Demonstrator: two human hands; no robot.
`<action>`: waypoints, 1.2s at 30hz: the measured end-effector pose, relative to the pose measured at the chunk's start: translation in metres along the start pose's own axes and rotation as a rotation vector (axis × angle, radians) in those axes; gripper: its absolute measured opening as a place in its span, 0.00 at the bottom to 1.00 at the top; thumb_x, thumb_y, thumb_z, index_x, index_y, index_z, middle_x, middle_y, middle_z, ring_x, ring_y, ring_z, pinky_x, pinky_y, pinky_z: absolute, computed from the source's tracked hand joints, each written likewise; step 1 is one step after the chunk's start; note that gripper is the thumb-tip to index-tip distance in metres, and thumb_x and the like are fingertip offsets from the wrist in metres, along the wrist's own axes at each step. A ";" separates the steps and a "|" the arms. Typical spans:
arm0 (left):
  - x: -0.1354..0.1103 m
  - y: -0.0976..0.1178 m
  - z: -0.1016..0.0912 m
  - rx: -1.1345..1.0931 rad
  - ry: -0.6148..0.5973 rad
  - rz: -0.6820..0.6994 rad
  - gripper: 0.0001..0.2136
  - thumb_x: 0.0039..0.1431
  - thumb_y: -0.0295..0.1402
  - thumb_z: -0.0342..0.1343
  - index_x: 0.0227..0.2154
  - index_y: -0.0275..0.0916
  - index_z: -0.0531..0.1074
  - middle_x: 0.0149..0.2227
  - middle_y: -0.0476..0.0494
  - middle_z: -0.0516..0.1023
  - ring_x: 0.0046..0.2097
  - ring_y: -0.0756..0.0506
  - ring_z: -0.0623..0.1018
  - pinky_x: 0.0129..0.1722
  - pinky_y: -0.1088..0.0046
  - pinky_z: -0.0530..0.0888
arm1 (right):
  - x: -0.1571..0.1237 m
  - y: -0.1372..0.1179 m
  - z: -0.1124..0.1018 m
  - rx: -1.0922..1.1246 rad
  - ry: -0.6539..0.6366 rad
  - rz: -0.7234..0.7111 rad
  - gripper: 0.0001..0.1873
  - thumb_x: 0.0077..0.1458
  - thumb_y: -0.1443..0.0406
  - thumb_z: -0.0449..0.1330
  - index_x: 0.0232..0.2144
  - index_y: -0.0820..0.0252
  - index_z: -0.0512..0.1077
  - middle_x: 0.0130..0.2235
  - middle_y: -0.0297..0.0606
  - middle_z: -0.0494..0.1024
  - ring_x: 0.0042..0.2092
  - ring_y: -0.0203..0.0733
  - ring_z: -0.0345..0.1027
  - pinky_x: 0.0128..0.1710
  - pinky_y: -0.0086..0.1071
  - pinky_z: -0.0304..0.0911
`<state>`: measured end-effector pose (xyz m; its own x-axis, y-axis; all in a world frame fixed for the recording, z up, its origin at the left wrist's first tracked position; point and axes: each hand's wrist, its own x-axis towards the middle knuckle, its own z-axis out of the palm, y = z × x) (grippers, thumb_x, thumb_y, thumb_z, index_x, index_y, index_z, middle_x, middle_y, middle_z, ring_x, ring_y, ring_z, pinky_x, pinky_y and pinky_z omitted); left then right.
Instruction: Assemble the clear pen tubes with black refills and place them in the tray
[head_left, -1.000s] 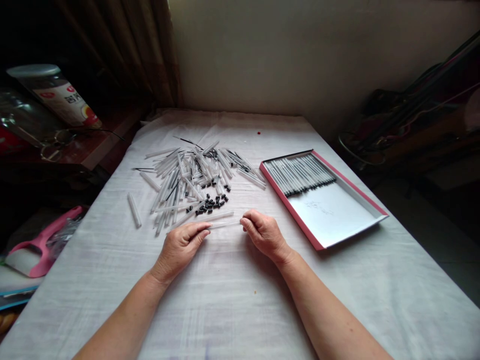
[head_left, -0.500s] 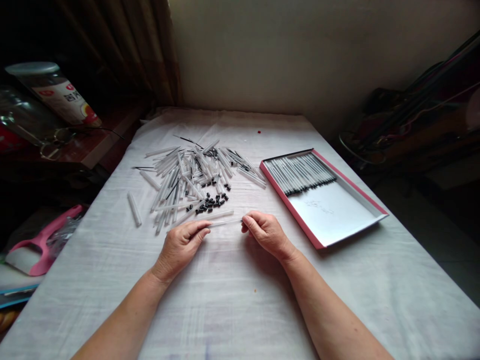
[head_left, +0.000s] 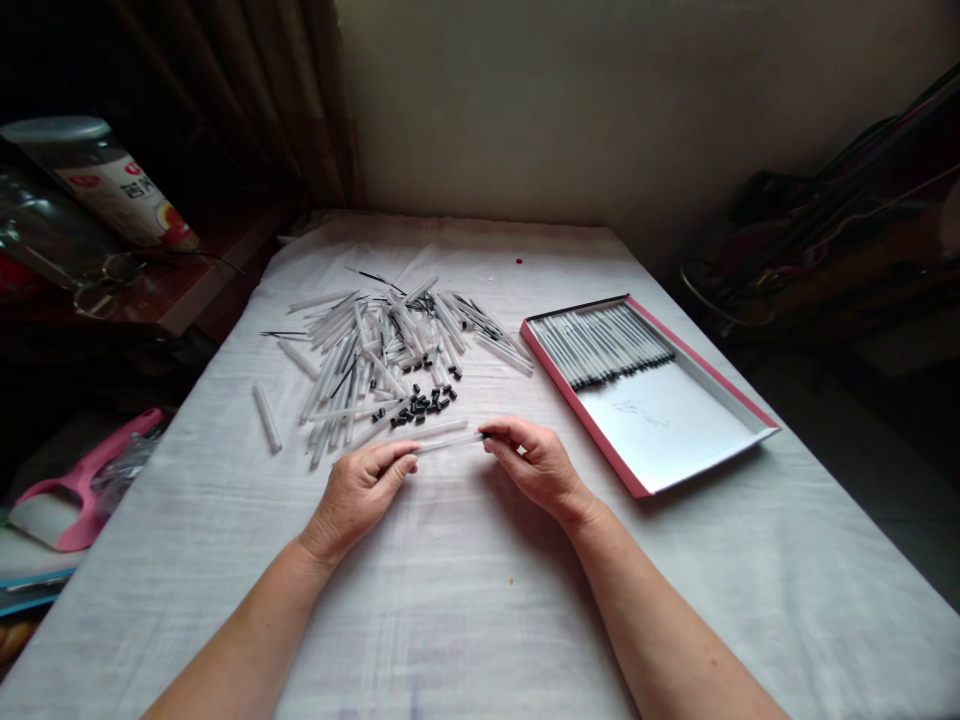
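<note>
A clear pen barrel lies level between my two hands, just above the cloth. Its left end is pinched between the thumb and fingers of my left hand. At its right end, my right hand grips a small black pen plug in its fingertips; whether the plug sits inside the barrel I cannot tell. Beyond my hands is a heap of loose clear barrels and thin dark refills. Several black plugs are gathered at the near edge of that heap.
A shallow box with a pink rim stands at the right, a row of pens with black ends in its far half. One barrel lies apart on the left. Pink-handled scissors and a labelled jar are beyond the table's left edge.
The fingers of my right hand have loosened slightly, and the black plug at the barrel's end now shows. My left hand keeps its hold with hardly any shift.
</note>
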<state>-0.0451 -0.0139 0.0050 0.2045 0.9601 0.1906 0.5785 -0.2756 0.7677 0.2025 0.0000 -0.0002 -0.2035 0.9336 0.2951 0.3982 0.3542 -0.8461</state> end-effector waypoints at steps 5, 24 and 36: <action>-0.001 -0.003 0.000 -0.032 0.018 0.032 0.11 0.57 0.36 0.56 0.37 0.39 0.80 0.36 0.42 0.84 0.38 0.44 0.82 0.42 0.71 0.77 | 0.000 -0.006 -0.002 -0.060 -0.096 0.031 0.14 0.61 0.61 0.53 0.26 0.58 0.72 0.26 0.35 0.77 0.27 0.35 0.70 0.30 0.27 0.63; -0.001 -0.004 0.002 -0.016 0.019 0.024 0.11 0.58 0.36 0.56 0.38 0.39 0.80 0.38 0.42 0.84 0.40 0.44 0.82 0.43 0.71 0.77 | -0.002 0.002 0.001 0.053 -0.066 0.123 0.09 0.59 0.60 0.55 0.31 0.58 0.71 0.27 0.35 0.76 0.28 0.36 0.68 0.29 0.28 0.63; -0.001 -0.003 0.001 -0.024 0.011 0.018 0.10 0.57 0.36 0.56 0.38 0.39 0.80 0.39 0.42 0.84 0.40 0.44 0.82 0.43 0.70 0.77 | -0.004 0.007 0.001 0.082 -0.047 0.110 0.08 0.56 0.61 0.59 0.36 0.59 0.72 0.31 0.36 0.76 0.31 0.37 0.69 0.33 0.29 0.64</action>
<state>-0.0458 -0.0142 0.0018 0.2062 0.9554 0.2113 0.5560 -0.2921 0.7782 0.2049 -0.0011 -0.0079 -0.2055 0.9622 0.1788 0.3462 0.2423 -0.9063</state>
